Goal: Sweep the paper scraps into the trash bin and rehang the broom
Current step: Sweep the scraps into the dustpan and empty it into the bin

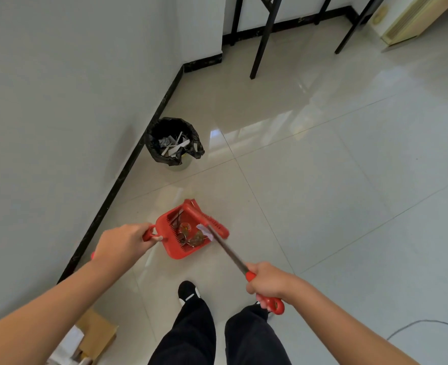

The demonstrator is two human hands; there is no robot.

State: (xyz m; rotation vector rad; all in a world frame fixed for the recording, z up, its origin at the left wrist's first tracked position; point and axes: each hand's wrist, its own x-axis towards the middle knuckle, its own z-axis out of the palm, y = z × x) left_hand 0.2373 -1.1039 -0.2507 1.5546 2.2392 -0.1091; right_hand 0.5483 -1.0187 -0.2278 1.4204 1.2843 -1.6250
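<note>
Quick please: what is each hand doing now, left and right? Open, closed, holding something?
Left hand: closed, its grip on the red dustpan handle.
Right hand: closed, its grip on the broom handle.

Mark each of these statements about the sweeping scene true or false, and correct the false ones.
1. The left hand grips the handle of the red plastic dustpan. True.
2. The black-lined trash bin is empty. False: pale paper scraps already lie inside it.
3. The right hand holds the red-handled broom, whose head sits at the dustpan. True.
4. The trash bin stands in the middle of the room, away from any wall. False: it stands close to the white wall, by the black baseboard.
5. The dustpan is empty. False: a white scrap and some brownish debris lie in it.
</note>
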